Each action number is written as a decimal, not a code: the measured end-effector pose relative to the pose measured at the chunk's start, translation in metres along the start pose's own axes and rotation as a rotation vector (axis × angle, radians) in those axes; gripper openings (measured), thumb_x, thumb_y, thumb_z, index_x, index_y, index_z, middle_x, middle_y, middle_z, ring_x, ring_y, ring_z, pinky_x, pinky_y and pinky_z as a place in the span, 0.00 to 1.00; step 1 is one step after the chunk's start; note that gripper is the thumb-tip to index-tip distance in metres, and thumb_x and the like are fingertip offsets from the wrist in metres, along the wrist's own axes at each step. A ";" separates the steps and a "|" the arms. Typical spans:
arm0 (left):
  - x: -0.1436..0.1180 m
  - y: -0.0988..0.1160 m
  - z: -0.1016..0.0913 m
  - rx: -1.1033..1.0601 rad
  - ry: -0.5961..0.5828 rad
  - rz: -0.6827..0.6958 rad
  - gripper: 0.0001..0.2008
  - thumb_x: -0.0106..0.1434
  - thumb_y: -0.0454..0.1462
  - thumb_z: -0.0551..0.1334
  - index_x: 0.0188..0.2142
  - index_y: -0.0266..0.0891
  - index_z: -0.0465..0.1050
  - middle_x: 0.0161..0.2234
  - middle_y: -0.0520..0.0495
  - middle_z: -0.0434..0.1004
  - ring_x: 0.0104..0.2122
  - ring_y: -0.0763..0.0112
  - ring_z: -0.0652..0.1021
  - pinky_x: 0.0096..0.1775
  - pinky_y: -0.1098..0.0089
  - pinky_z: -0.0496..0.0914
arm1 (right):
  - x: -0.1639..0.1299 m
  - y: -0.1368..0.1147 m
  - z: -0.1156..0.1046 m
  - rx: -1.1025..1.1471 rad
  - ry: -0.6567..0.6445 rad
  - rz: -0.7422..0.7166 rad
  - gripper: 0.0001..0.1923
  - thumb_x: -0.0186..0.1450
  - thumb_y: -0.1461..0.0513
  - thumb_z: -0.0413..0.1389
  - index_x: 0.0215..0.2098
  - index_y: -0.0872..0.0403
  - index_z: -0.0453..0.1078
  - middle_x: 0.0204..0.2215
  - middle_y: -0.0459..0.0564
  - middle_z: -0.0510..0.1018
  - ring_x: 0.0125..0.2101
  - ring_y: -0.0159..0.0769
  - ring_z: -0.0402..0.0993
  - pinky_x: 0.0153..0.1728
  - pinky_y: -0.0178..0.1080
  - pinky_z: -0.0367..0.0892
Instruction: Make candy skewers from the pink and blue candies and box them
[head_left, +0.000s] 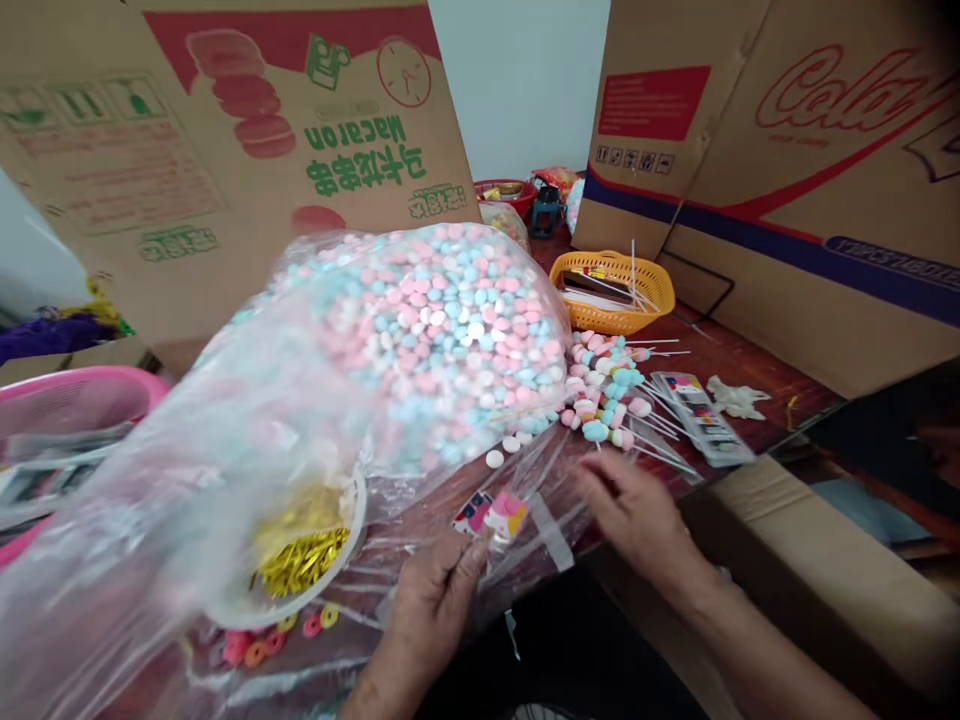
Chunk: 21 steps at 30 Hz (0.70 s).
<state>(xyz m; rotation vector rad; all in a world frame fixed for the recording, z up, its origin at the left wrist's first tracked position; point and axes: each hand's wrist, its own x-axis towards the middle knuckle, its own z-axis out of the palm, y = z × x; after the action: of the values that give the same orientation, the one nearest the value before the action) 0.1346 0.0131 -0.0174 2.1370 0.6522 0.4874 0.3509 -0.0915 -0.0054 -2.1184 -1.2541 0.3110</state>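
My left hand (442, 585) is closed at the table's near edge, thumb pressed against the fingers. Between them is a small printed packet (506, 517) in pink, yellow and white; a dark blue and pink printed piece (473, 512) lies beside it. To the right, my right hand (637, 515) is slightly blurred, its fingers apart and nothing seen in them. Just beyond its fingertips lies a pile of candy skewers (604, 390), pastel pieces on white sticks. A large clear bag of pink, blue and white candies (442, 320) fills the middle. A few loose white candies (495, 459) lie before it.
A white tub (358, 520) of gold twist ties stands left under plastic film, with ring candies (255, 652) in front. An orange basket (611, 322) holds sticks. A clear printed pack (703, 420) lies right. Cardboard boxes (262, 200) rise behind; a pink basket (142, 385) is left.
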 end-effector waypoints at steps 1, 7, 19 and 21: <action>-0.006 0.005 -0.001 -0.013 0.051 0.011 0.16 0.67 0.41 0.51 0.32 0.39 0.75 0.27 0.49 0.77 0.28 0.69 0.76 0.32 0.72 0.70 | 0.002 0.009 -0.004 -0.130 0.072 0.084 0.17 0.67 0.51 0.44 0.36 0.55 0.67 0.32 0.52 0.74 0.34 0.37 0.69 0.35 0.38 0.63; -0.038 0.022 -0.008 -0.001 0.299 0.173 0.12 0.67 0.39 0.54 0.40 0.40 0.76 0.35 0.46 0.80 0.35 0.67 0.78 0.38 0.68 0.71 | 0.035 0.046 -0.014 -0.354 -0.004 0.176 0.13 0.58 0.59 0.54 0.18 0.55 0.67 0.20 0.55 0.73 0.25 0.41 0.70 0.28 0.40 0.61; -0.021 0.029 -0.027 0.251 0.131 0.381 0.10 0.67 0.36 0.53 0.40 0.39 0.73 0.35 0.45 0.79 0.35 0.67 0.77 0.40 0.65 0.68 | -0.039 0.048 -0.064 0.031 0.106 -0.615 0.12 0.64 0.64 0.51 0.46 0.48 0.68 0.35 0.49 0.78 0.33 0.37 0.75 0.34 0.37 0.69; -0.016 0.031 -0.027 0.247 0.120 0.396 0.10 0.67 0.36 0.53 0.41 0.40 0.72 0.36 0.45 0.79 0.36 0.68 0.77 0.40 0.66 0.68 | -0.039 0.045 -0.066 -0.036 0.015 -0.680 0.13 0.64 0.65 0.51 0.45 0.47 0.69 0.35 0.49 0.79 0.34 0.38 0.76 0.33 0.37 0.70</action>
<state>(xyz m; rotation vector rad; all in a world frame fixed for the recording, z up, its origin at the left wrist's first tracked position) 0.1163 0.0038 0.0220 2.5008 0.3641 0.7869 0.3949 -0.1660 0.0116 -1.5886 -1.8785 -0.0278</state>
